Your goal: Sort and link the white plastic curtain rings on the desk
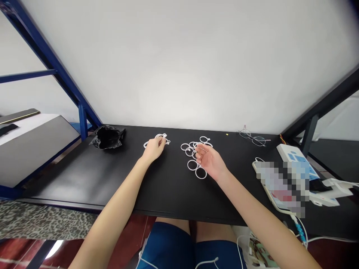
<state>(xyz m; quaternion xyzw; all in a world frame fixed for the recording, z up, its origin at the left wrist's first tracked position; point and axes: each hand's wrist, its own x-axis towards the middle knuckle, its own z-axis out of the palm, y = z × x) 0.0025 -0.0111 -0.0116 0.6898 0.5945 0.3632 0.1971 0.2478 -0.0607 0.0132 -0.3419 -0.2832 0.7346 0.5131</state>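
Thin white rings with small knobs, several of them, lie in a loose cluster on the black table; one ring [201, 172] is at the cluster's near side. My right hand [210, 160] is over the right part of this cluster, palm turned inward, its fingers loosely bent and nothing visible in the palm. Farther left, my left hand [155, 148] rests at a smaller group of white rings [160, 135], thumb and fingers closed on them. The hand covers part of that group, so how many rings it grips is hidden.
A crumpled black plastic bag [108, 138] stands open at the back left. Eyeglasses [252, 138] lie at the back right, with a tiny yellow bit [227, 134] beside them. A phone [276, 190] with cables and a white power strip [294, 158] occupy the right side.
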